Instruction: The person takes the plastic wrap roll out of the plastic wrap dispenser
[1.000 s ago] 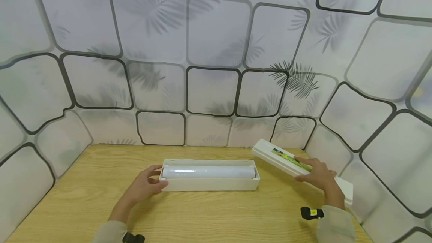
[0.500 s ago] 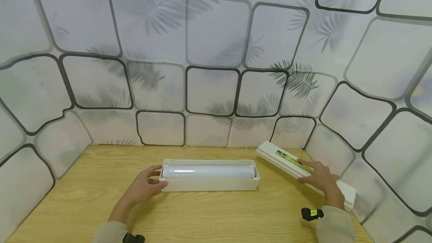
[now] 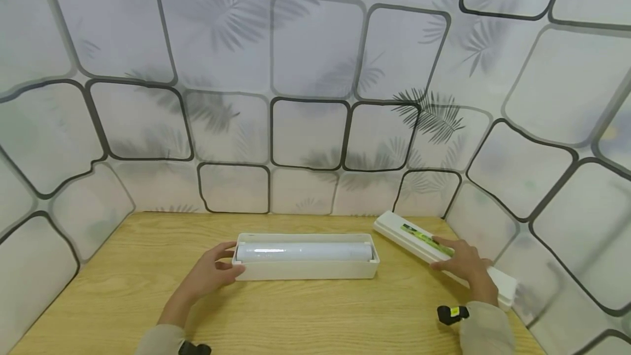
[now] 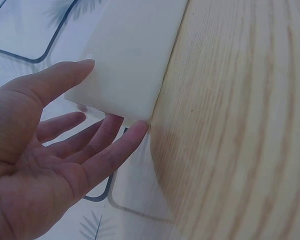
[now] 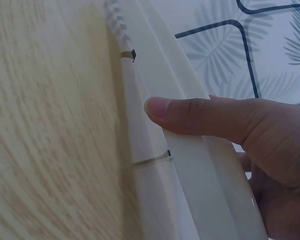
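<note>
In the head view, a long white cling film box (image 3: 305,272) stands lidless on the wooden table, a shiny roll of film (image 3: 305,251) lying inside. My left hand (image 3: 212,270) holds the box's left end. The left wrist view puts my thumb on the front wall (image 4: 135,60), with the fingers spread around the end. Off to the right, the white lid (image 3: 396,234) with its green label slants toward the table's right edge. My right hand (image 3: 463,262) grips it across the middle. My thumb (image 5: 185,116) lies over its near side in the right wrist view.
The wooden table (image 3: 305,316) ends at a patterned wall covering (image 3: 310,130) behind and at both sides. The lid's near end lies close to the right-hand wall (image 3: 581,267). Black straps sit on both wrists.
My right hand shifts the lid slightly to the right, and the lid sits lower and closer to the table. The left hand and the box keep their place.
</note>
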{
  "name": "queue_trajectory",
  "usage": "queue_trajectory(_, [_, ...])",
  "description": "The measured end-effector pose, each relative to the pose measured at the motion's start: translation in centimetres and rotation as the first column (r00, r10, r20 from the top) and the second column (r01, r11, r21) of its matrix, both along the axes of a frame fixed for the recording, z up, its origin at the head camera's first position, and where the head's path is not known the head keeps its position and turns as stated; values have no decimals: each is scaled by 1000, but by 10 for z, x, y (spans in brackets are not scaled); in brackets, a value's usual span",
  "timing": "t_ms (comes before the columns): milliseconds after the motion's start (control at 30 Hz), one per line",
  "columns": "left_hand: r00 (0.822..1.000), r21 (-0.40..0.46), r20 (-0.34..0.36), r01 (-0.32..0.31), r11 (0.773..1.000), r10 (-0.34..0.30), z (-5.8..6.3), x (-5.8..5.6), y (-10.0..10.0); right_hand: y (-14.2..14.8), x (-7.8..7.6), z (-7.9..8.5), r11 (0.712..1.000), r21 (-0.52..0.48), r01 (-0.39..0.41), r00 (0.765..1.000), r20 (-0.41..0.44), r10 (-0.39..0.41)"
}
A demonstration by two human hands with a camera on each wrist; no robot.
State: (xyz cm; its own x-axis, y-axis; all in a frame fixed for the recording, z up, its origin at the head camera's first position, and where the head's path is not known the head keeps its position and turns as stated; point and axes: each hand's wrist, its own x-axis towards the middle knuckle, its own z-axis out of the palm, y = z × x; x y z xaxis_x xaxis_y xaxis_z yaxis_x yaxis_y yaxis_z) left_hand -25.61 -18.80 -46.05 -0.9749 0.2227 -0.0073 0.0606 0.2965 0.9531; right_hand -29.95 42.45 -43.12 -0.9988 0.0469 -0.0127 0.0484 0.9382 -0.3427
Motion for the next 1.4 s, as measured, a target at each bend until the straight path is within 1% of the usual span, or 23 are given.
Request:
queue_trajectory(333, [1000,1,0,2,1000,-2,-1,0,-1,0,-3,-7,1000,-2,14,1000,11,-14])
queue_trajectory(567, [1000,2,-7,2,1000,-2,0,0,-1,-1,-2,-10,1000,3,-26,1000,8,26])
queue_trajectory(667, [1000,3,-4,5,1000,-5,0,0,-1,-3,-1,-9,999,13,-30,999,10,30])
queue_trajectory(900, [1000,5,-7,6,1000,-6,-2,-1,-1,-2,-4,-13,997,23,-77,997,12,76])
queue_trajectory(1000, [1000,11,-10,7,1000,-7,-2,-1,-2,-1,-4,-14,998,23,-67,998,23,66])
queue_trajectory(1133, [1000,9,-18,8,1000,-8,-2,0,-1,-2,-4,-13,998,14,-54,997,55,53])
queue_trajectory(1233, [1000,6,-28,10,1000,-10,-2,0,-1,-5,-2,-7,998,24,-61,997,56,60])
queue_trajectory(1333, [1000,5,-29,10,1000,-10,-1,0,-1,-11,-1,2,990,41,-134,991,-6,135])
queue_trajectory(1400, [1000,6,-21,5,1000,-5,0,0,-1,-16,-1,7,978,36,-204,977,-56,206])
